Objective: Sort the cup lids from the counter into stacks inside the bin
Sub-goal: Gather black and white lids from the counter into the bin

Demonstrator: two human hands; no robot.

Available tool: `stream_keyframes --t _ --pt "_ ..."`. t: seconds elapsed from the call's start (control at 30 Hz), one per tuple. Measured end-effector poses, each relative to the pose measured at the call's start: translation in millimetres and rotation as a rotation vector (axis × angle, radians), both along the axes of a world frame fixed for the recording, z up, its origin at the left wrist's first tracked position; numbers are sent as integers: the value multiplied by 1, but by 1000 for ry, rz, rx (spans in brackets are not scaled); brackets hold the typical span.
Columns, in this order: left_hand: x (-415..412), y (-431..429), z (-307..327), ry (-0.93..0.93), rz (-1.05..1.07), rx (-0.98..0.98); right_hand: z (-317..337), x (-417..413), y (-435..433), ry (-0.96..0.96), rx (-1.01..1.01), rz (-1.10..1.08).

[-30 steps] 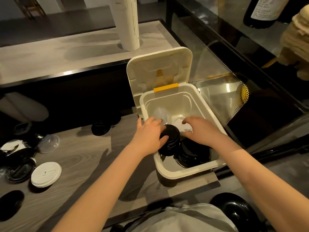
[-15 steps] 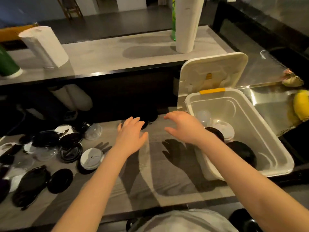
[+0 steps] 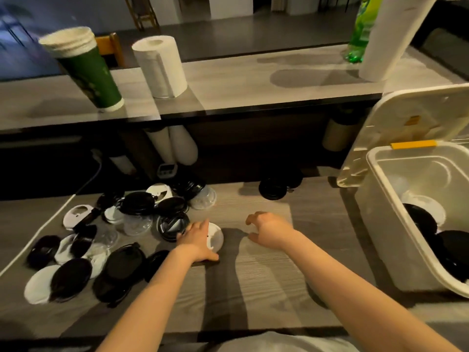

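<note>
Having left the bin [image 3: 375, 171], both hands had returned to the counter [image 3: 266, 280] for a fresh pick. The left hand [image 3: 196, 240] lay over a white lid [image 3: 215, 237] beside the loose pile [image 3: 132, 219], grip indeterminate; the right hand [image 3: 269, 231] hovered loosely curled, empty. The bin held black stacks [image 3: 418, 221] and white lids [image 3: 429, 203].

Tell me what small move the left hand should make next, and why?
Probably curl the fingers of the left hand round the white lid and lift it. That hand rests on the lid, which lies flat on the counter, and the bin holds a white stack.
</note>
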State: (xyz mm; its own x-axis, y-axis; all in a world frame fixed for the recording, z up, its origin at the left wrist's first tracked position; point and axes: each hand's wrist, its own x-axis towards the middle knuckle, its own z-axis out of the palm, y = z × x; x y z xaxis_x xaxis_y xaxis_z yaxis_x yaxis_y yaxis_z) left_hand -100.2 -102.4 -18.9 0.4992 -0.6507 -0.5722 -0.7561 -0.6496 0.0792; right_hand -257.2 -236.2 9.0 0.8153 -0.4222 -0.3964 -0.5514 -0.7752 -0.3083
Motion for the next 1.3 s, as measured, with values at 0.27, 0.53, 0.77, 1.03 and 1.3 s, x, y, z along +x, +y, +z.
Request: stream_keyframes --t 0.27,0.53,0.77,1.03,1.3 --pt "19 9 7 -1 -30 -293 -7 27 9 -172 107 -206" --pt "16 -3 84 -50 -153 -763 42 54 18 -672 707 -476" --pt "24 26 29 147 146 -689 35 44 8 -706 492 -640" --pt "-3 53 -44 -25 309 -448 2 3 -5 -700 556 -861" --pt "-10 39 -48 -57 350 -397 2 -18 -5 -691 597 -862"
